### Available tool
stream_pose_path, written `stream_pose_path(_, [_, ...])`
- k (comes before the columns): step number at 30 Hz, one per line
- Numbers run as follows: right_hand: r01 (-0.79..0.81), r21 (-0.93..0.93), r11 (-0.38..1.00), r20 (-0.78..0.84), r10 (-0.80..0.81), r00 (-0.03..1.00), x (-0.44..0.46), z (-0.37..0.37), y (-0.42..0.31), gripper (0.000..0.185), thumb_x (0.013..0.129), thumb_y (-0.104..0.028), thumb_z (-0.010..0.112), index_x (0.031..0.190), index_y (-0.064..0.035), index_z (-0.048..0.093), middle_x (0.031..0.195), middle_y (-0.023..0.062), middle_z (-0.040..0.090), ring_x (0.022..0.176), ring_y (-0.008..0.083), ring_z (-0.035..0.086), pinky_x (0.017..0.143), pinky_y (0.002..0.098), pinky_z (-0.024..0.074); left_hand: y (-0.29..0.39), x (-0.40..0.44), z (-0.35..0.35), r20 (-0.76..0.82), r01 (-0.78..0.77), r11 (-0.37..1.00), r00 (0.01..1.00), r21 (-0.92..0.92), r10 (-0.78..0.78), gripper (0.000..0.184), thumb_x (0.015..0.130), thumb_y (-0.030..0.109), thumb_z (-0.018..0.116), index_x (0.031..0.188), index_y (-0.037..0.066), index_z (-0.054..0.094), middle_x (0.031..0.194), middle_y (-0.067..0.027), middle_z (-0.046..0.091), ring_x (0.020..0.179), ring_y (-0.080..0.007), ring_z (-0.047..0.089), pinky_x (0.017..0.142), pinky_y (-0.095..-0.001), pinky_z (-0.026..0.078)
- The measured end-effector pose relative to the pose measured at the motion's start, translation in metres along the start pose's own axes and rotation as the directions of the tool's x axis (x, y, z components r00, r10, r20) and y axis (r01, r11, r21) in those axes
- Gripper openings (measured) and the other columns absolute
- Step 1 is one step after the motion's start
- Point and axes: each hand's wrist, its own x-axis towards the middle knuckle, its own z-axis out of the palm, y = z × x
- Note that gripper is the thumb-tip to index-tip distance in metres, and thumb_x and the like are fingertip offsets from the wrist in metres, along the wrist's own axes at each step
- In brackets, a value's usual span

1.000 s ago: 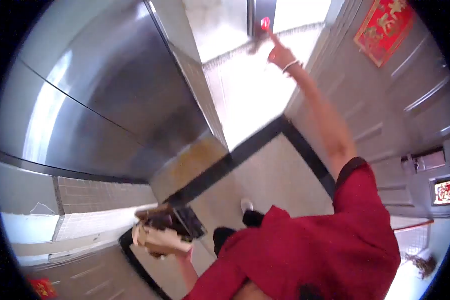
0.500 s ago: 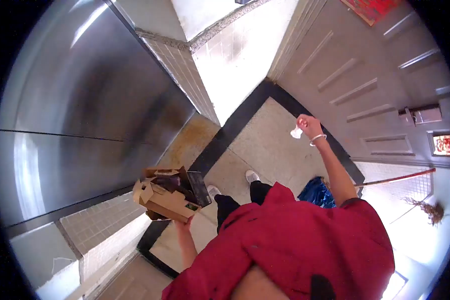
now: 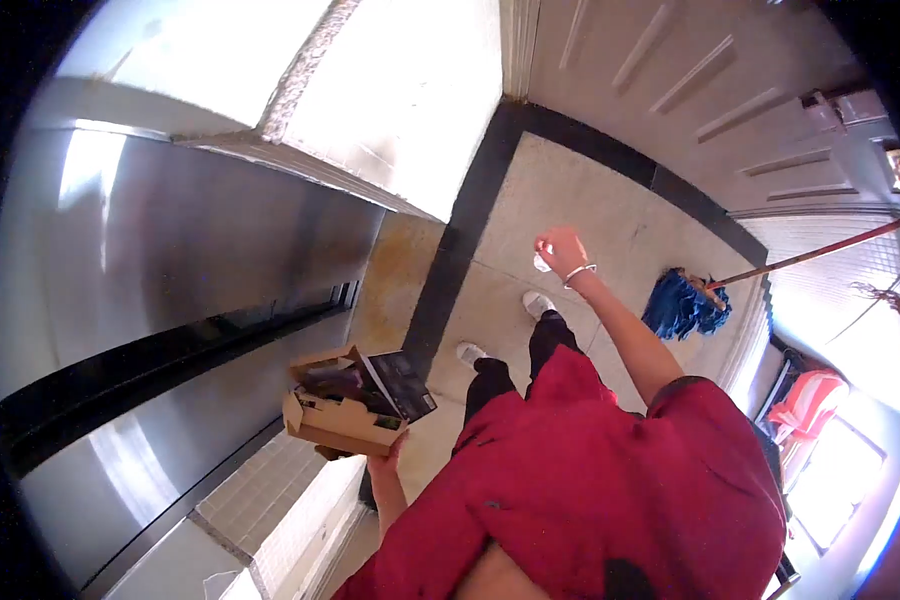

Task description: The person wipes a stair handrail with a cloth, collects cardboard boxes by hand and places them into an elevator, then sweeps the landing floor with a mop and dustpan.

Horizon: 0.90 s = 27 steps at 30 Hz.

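Note:
My left hand [image 3: 387, 458] grips the lower right corner of an open brown cardboard box [image 3: 345, 422]. Dark items and a flat black box [image 3: 402, 385] stick out of it. My right hand [image 3: 562, 250] is closed around a small white crumpled thing [image 3: 542, 262], over the floor in front of my feet. A white band circles that wrist. Most fingers of my left hand are hidden under the box.
Metal elevator doors [image 3: 200, 250] at the left have a dark gap between them. A blue mop [image 3: 685, 303] with a reddish handle leans at the right, below a panelled door [image 3: 690, 70]. A pink-red cloth [image 3: 808, 403] lies farther right.
My right hand has come down from its raised, pointing pose to above the floor. The elevator doors have begun to part. The view has turned, and the mop now shows fully.

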Motion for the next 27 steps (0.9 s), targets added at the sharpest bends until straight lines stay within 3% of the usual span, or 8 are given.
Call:
stream_pose_path(11, [0.062, 0.122, 0.991, 0.089, -0.074, 0.993, 0.012, 0.047, -0.046, 0.007, 0.068, -0.014, 0.048, 0.062, -0.0141, 0.050, 0.063, 0.0051, 0.054, 0.069, 0.0253, 0.049, 0.065, 0.0348, 0.0388, -0.003, -0.039, 0.034, -0.013, -0.044, 0.999, 0.999, -0.022, 0.044, 0.036, 0.081, 0.028, 0.043, 0.111, 0.009, 0.042, 0.115, -0.0111, 0.043, 0.105, -0.0318, 0.041, 0.081, -0.0522, 0.038])
stream_pose_path(14, [0.076, 0.170, 0.983, 0.119, -0.097, 0.988, 0.016, 0.056, -0.050, 0.005, 0.067, -0.012, 0.050, 0.063, -0.0146, 0.051, 0.061, 0.0038, 0.053, 0.069, 0.0238, 0.048, 0.064, 0.0343, 0.0394, -0.005, -0.044, 0.037, 0.182, -0.132, 0.991, 0.975, -0.005, 0.131, 0.037, 0.081, 0.030, 0.041, 0.112, 0.009, 0.042, 0.116, -0.0107, 0.042, 0.106, -0.0331, 0.039, 0.081, -0.0540, 0.037])
stream_pose_path(16, [0.103, 0.156, 0.982, 0.177, -0.131, 0.975, 0.018, 0.058, -0.054, 0.005, 0.068, -0.012, 0.049, 0.065, -0.0140, 0.052, 0.061, 0.0038, 0.052, 0.070, 0.0237, 0.047, 0.063, 0.0346, 0.0395, -0.001, -0.037, 0.035, 0.072, -0.087, 0.989, 0.993, -0.116, 0.096, 0.038, 0.081, 0.031, 0.041, 0.112, 0.009, 0.042, 0.115, -0.0104, 0.043, 0.105, -0.0330, 0.040, 0.081, -0.0543, 0.037])
stream_pose_path(18, [0.153, 0.134, 0.979, 0.223, -0.181, 0.958, 0.018, 0.063, -0.054, 0.005, 0.068, -0.012, 0.049, 0.065, -0.0133, 0.052, 0.062, 0.0043, 0.053, 0.070, 0.0243, 0.047, 0.063, 0.0346, 0.0395, -0.009, -0.042, 0.039, 0.023, -0.199, 0.980, 0.980, 0.003, 0.199, 0.039, 0.081, 0.033, 0.041, 0.111, 0.009, 0.042, 0.115, -0.0099, 0.043, 0.104, -0.0322, 0.041, 0.081, -0.0535, 0.037])
stream_pose_path(20, [0.149, 0.198, 0.969, 0.227, -0.194, 0.955, 0.018, 0.075, -0.057, 0.004, 0.068, -0.011, 0.050, 0.066, -0.0126, 0.053, 0.064, 0.0052, 0.053, 0.071, 0.0250, 0.047, 0.064, 0.0351, 0.0393, -0.012, -0.049, 0.048, -0.166, -0.213, 0.973, 0.966, -0.092, 0.196, 0.039, 0.083, 0.022, 0.042, 0.117, 0.006, 0.036, 0.122, -0.0124, 0.036, 0.110, -0.0312, 0.036, 0.089, -0.0514, 0.032])
stream_pose_path(24, [0.320, 0.144, 0.936, 0.320, -0.350, 0.880, 0.026, 0.096, -0.073, 0.003, 0.065, -0.007, 0.049, 0.065, -0.0097, 0.050, 0.060, 0.0075, 0.051, 0.065, 0.0269, 0.046, 0.059, 0.0353, 0.0375, -0.026, -0.050, 0.045, -0.183, -0.346, 0.932, 0.928, -0.110, 0.323, 0.038, 0.085, 0.027, 0.035, 0.117, 0.005, 0.037, 0.123, -0.0107, 0.034, 0.109, -0.0279, 0.036, 0.088, -0.0494, 0.033])
stream_pose_path(26, [0.358, 0.153, 0.921, 0.364, -0.389, 0.846, 0.038, 0.117, -0.094, 0.004, 0.066, -0.009, 0.048, 0.064, -0.0100, 0.051, 0.061, 0.0088, 0.052, 0.065, 0.0276, 0.046, 0.060, 0.0355, 0.0377, -0.011, 0.015, -0.020, 0.057, -0.177, 0.964, 0.980, -0.200, 0.191, 0.044, 0.082, 0.042, 0.035, 0.117, 0.017, 0.036, 0.118, -0.0021, 0.041, 0.110, -0.0243, 0.036, 0.083, -0.0462, 0.035])
stream_pose_path(27, [0.347, 0.153, 0.925, 0.383, -0.379, 0.843, 0.038, 0.132, -0.104, 0.006, 0.067, -0.011, 0.047, 0.064, -0.0103, 0.052, 0.061, 0.0100, 0.053, 0.064, 0.0284, 0.046, 0.062, 0.0356, 0.0379, -0.008, 0.034, -0.047, 0.053, -0.261, 0.965, 0.964, -0.018, 0.262, 0.043, 0.082, 0.042, 0.034, 0.117, 0.017, 0.036, 0.119, -0.0022, 0.039, 0.109, -0.0235, 0.037, 0.082, -0.0443, 0.036])
